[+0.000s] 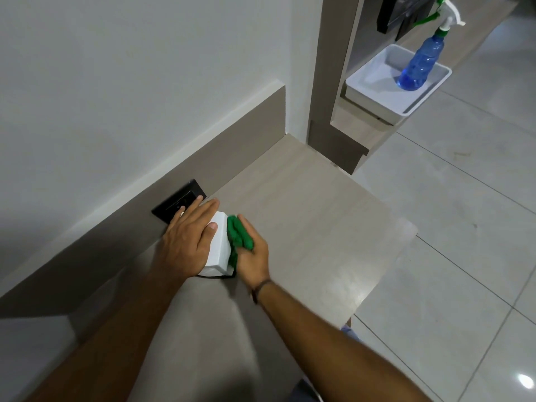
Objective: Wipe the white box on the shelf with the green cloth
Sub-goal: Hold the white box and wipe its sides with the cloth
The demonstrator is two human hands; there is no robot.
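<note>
Wood shelf [304,227], tiled floor [452,227], L fingers [200,213] flat on white box [219,252], R hand [255,256] gripping green cloth [238,235]

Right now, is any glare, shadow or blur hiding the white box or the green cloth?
Head view: white rectangular box and green cloth are clear and evenly lit; dark shadows cover the pale wood-grain shelf nearest the camera; one glare spot sits on the glossy floor tiles, far right.

The left hand [188,237] hides most of the top of the small white rectangular box [219,249]; the right hand [254,256] covers part of the bunched green cloth [236,234].
</note>
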